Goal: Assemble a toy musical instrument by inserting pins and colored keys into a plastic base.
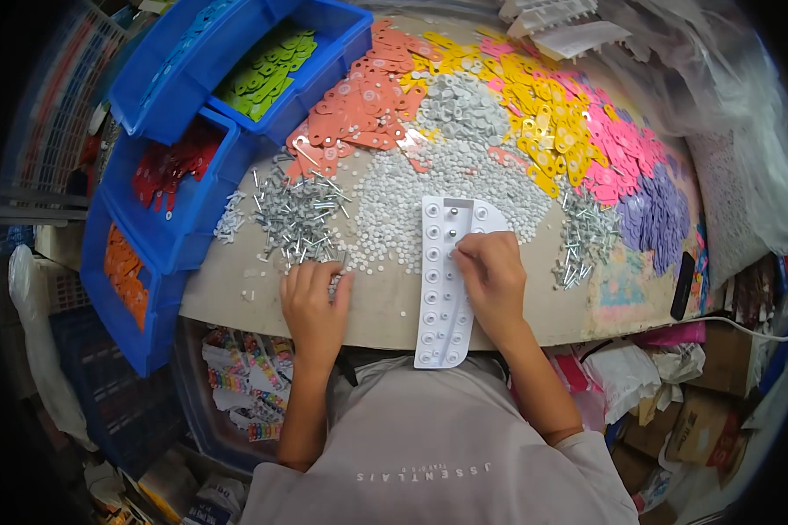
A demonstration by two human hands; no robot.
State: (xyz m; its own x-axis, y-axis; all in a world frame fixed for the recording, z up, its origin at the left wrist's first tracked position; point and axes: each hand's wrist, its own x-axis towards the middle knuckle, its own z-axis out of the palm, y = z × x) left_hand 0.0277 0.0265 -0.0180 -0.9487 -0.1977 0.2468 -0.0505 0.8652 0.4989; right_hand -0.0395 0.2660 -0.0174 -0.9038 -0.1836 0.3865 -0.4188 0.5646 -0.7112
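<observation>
A white plastic tray (432,297) with one rounded corner and rows of round seats juts over the table's front edge toward me. Small round pieces sit in many of its seats, and shiny metal pin heads (453,212) show near its far end. My right hand (496,284) is over the tray's middle, thumb and forefinger pinched together; whatever is between them is hidden. At the near edge of a heap of silver metal pins (299,214), my left hand (312,302) is closed with its fingertips curled down. I cannot make out what it holds.
Small white discs (451,171) cover the table's middle, grey caps (464,109) behind them. Coral (350,109), yellow (556,131), pink (622,153) and purple (655,214) flat pieces lie around. More pins (587,232) lie right. Blue bins (140,289) stand left, a dark phone-like object (683,287) far right.
</observation>
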